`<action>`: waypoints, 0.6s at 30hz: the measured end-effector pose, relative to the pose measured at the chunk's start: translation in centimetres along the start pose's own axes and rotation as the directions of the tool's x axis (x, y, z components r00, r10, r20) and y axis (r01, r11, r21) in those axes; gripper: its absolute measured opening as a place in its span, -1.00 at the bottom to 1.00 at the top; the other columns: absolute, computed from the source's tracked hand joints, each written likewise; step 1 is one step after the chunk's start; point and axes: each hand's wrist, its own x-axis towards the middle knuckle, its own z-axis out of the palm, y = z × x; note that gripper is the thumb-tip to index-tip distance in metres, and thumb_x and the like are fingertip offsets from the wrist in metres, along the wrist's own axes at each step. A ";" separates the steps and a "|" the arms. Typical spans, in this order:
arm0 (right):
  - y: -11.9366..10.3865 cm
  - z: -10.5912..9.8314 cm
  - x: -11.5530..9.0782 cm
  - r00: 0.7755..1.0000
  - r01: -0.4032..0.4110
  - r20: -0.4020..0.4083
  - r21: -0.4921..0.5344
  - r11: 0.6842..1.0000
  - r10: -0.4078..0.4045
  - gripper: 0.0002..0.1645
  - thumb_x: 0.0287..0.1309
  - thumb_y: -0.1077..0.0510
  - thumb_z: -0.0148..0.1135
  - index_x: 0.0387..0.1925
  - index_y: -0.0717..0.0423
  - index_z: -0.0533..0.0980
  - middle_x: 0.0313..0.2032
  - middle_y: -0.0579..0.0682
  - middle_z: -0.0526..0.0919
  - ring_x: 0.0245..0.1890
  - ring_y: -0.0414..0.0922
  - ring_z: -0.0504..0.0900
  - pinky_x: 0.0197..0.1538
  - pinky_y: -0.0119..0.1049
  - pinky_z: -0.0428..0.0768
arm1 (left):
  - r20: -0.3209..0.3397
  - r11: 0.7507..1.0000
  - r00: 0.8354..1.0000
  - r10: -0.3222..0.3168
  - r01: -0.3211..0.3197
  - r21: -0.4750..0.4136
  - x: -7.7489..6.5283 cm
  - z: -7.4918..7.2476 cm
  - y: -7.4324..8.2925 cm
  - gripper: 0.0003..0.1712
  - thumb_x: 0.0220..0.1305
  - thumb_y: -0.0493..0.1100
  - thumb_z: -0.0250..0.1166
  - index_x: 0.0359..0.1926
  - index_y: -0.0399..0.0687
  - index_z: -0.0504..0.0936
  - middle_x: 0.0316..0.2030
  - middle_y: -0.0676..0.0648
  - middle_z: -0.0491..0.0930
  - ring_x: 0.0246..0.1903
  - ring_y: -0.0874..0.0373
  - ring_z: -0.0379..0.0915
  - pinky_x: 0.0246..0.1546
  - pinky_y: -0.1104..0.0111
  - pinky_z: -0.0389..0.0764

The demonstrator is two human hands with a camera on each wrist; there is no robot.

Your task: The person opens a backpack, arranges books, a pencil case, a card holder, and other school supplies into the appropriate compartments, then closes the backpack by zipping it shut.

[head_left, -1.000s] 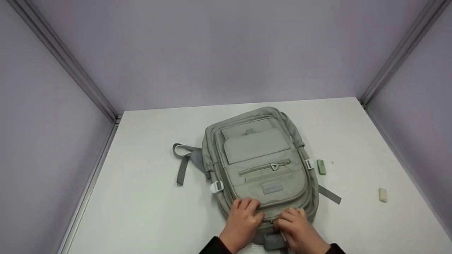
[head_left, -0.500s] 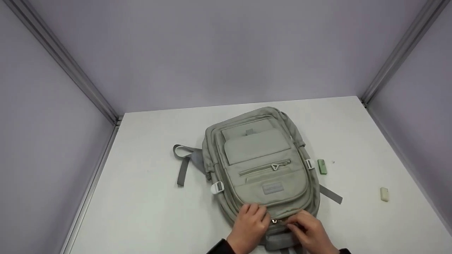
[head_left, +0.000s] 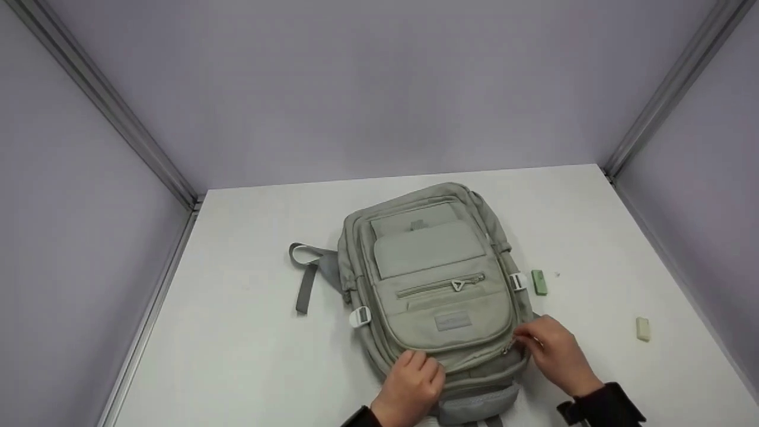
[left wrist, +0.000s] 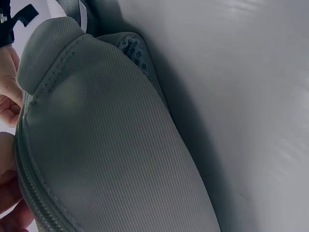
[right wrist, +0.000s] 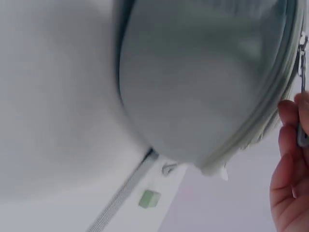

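A grey-green backpack (head_left: pixel 430 255) lies on its back on the white table, its end with the grab handle (head_left: pixel 477 406) towards me. My left hand (head_left: pixel 413 382) grips the edge of the bag beside the zip, fingers curled over it; in the left wrist view its fingers (left wrist: pixel 10 203) sit right at the zip teeth (left wrist: pixel 36 193). At the bag's near right corner, my right hand (head_left: pixel 557 353) pinches a metal zip pull (right wrist: pixel 302 137) between thumb and fingers. A short chain links that pull to the slider (right wrist: pixel 302 46). The left palm is hidden.
Right of the backpack lies a small green block (head_left: pixel 539 282), and farther right a cream block (head_left: pixel 643 328). A loose grey strap (head_left: pixel 308 279) sticks out on the left. Pale panels (head_left: pixel 379 89) enclose the table at the back and both sides.
My right hand has drawn the zip pull rightwards and away from me, from the middle of the near end round to the right corner. The left hand stays at the edge, shifting slightly.
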 end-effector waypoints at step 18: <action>8.5 -0.3 8.4 0.963 -0.016 0.264 -0.103 0.995 0.043 -0.88 0.02 0.36 0.39 -0.47 0.11 0.64 -0.47 -0.02 0.70 -0.40 -0.05 0.59 -0.27 -0.16 0.53 | -0.045 0.999 0.998 -0.050 0.049 -0.025 0.3 -0.3 0.2 -0.45 0.57 -0.25 -0.13 -0.54 0.19 0.62 -0.53 0.17 0.45 -0.49 0.27 0.25 -0.37 0.43 0.25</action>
